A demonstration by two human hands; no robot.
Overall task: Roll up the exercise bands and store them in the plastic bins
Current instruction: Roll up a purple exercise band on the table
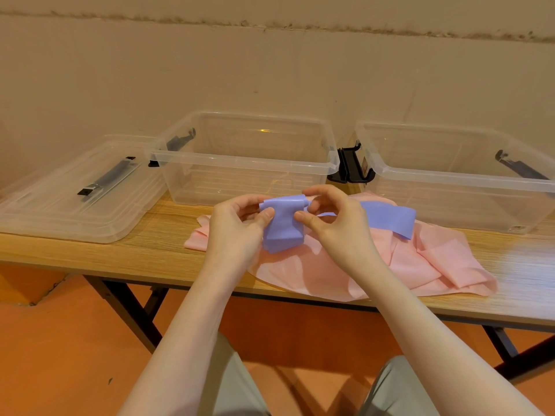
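Both forearms reach over the table edge [90,259]. Left hand [237,226] and right hand [333,223] pinch the purple band [282,226], partly rolled above the pink band [330,274]. Step: rolling. Next: wind in the loose tail, then drop into the empty middle bin [243,169].

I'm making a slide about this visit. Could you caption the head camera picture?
Both hands roll a purple band above pink bands, two clear bins waiting behind.
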